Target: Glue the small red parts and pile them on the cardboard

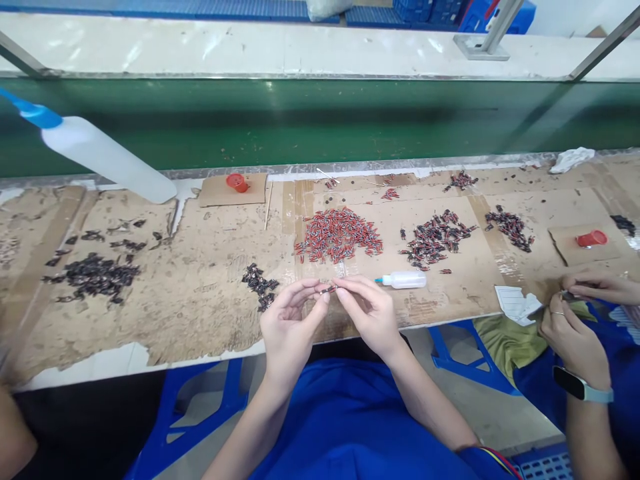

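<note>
The left hand (289, 320) and the right hand (369, 312) meet just in front of the red pile (339, 235). Each hand has its fingers pinched shut on one end of a tiny part (328, 289). It looks like the two ends are being pushed or twisted together. I think the next move needs a steady, gentle squeeze, since the part is so small.

Next to the red pile, on its right side, lie two dark-red piles (436, 239), and a smaller one sits farther back. Just in front of the red pile lies one small bottle (404, 280). One big bottle (97, 152) hangs in the air far left of the pile. There are two red caps (237, 182), one on each side. Far right of the pile, another person's hands (575, 327) work on their own part. Left of the pile lie black bits (95, 275).
</note>
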Tool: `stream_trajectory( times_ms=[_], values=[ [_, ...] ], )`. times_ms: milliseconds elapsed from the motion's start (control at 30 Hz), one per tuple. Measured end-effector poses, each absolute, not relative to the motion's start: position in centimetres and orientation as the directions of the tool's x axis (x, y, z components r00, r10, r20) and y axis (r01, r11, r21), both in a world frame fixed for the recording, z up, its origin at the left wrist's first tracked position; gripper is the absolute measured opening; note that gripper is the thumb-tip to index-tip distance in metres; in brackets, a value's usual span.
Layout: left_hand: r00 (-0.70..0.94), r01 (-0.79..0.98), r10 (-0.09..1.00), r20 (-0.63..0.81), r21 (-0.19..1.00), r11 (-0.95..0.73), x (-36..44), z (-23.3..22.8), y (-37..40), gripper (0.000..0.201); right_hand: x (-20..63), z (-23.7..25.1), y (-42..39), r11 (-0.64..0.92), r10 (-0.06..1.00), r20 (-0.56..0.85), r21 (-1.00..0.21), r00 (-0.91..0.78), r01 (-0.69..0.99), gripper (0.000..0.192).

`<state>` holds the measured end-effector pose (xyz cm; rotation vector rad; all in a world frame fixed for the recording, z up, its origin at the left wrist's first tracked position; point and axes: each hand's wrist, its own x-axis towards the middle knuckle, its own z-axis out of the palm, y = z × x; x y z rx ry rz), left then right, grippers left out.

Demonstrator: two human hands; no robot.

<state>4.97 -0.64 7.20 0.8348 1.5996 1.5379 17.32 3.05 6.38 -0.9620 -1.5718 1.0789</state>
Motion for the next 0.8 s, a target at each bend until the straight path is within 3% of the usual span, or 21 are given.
stream_trajectory(
  times_ms=[133,333,433,533,633,800],
  values=[
    [-0.474,-0.086,0.872,-0.122,0.992,0.092,4.7,7.4,-0.5,0.031,17.4,6.4,2.9,0.412,0.899,0.372,-0.897,-0.232,0.158,0.019],
    [-0.461,-0.146,0.873,-0.158,0.984,0.101,4.8,7.1,-0.2,0.029,17.0,5.8,2.8,0.333,0.93,0.304,-0.935,-0.205,0.124,0.014],
    [-0.399,-0.163,0.904,-0.153,0.982,0.094,5.5,6.7,0.3,0.027,18.5,5.9,3.0,0.378,0.913,0.326,-0.902,-0.244,0.21,0.018],
    [-0.355,-0.089,0.934,-0.04,0.996,0.009,6.6,6.5,1.6,0.022,22.0,6.0,3.3,0.477,0.876,0.36,-0.741,-0.321,0.472,0.028],
    [-0.219,0.074,0.966,0.138,0.99,-0.124,8.2,6.3,3.9,0.012,25.9,5.5,3.8,0.448,0.893,0.292,-0.516,-0.342,0.73,0.046],
    [0.157,0.229,0.949,0.274,0.924,-0.305,11.2,6.1,8.0,0.012,28.7,3.7,4.9,0.482,0.872,0.264,-0.326,-0.412,0.813,0.029]
  ],
)
